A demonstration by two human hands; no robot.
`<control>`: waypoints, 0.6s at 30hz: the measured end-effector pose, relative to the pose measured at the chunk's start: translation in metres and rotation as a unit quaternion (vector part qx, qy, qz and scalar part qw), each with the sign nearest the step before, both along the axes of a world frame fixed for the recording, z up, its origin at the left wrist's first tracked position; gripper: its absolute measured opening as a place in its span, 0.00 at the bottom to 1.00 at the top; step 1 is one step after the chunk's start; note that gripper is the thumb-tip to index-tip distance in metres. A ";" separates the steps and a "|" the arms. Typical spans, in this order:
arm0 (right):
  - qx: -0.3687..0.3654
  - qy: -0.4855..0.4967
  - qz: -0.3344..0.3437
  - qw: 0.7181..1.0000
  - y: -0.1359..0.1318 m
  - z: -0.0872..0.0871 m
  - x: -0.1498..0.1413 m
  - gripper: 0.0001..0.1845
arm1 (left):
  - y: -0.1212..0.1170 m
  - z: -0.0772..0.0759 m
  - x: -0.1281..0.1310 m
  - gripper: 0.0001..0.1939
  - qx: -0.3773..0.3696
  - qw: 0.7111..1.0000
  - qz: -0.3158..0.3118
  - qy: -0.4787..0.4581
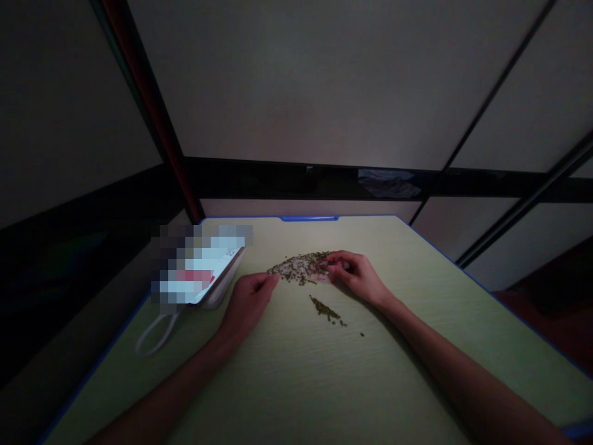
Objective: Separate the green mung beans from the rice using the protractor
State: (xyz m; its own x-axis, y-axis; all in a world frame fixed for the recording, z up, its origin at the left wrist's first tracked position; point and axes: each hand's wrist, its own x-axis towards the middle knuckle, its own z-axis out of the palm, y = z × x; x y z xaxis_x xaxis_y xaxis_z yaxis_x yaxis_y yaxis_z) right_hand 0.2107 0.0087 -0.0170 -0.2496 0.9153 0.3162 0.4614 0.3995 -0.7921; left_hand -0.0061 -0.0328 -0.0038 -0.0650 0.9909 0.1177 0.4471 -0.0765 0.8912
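Blue-edged table (278, 383): granule heap (296, 267), smaller green pile (325, 308), white base (215, 300) under screen (225, 259), strap (165, 334).

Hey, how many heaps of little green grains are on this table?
2: a larger heap, mixed with white bits, between the left hand and the right hand, and a smaller heap closer to the camera. The right hand may hide more.

I can read no text, brand or number for certain on my feed. The lit, pale-blue, flat rectangular screen (221, 262) bears small dark marks (230, 252), too tiny and slanted for me to make out; pixelation covers much of it.
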 end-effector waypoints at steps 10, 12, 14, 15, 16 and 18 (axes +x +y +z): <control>-0.001 -0.005 -0.004 1.000 0.001 -0.002 -0.004 0.12 | 0.000 -0.001 0.000 0.18 0.000 1.000 0.003 0.002; -0.006 -0.001 0.001 1.000 0.001 -0.002 -0.005 0.12 | 0.001 -0.002 -0.001 0.18 0.001 1.000 0.000 0.006; -0.007 0.003 0.005 1.000 0.001 -0.002 -0.005 0.12 | 0.001 -0.002 -0.001 0.18 0.006 1.000 -0.001 0.009; -0.005 0.003 0.006 1.000 0.001 -0.002 -0.005 0.12 | 0.002 -0.003 -0.001 0.18 0.008 1.000 -0.001 0.010; -0.001 0.001 0.006 1.000 0.001 -0.002 -0.005 0.11 | 0.002 -0.003 -0.001 0.18 0.008 1.000 -0.001 0.010; 0.007 -0.002 0.005 1.000 0.000 -0.001 -0.005 0.11 | 0.001 -0.003 -0.001 0.18 0.006 1.000 0.001 0.010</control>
State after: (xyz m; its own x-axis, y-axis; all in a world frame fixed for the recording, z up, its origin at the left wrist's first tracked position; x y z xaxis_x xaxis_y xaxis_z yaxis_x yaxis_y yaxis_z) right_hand 0.2057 0.0089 -0.0183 -0.2610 0.9083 0.3270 0.4606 0.4149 -0.7847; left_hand -0.0068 -0.0313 -0.0064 -0.0640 0.9892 0.1318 0.4656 -0.0873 0.8807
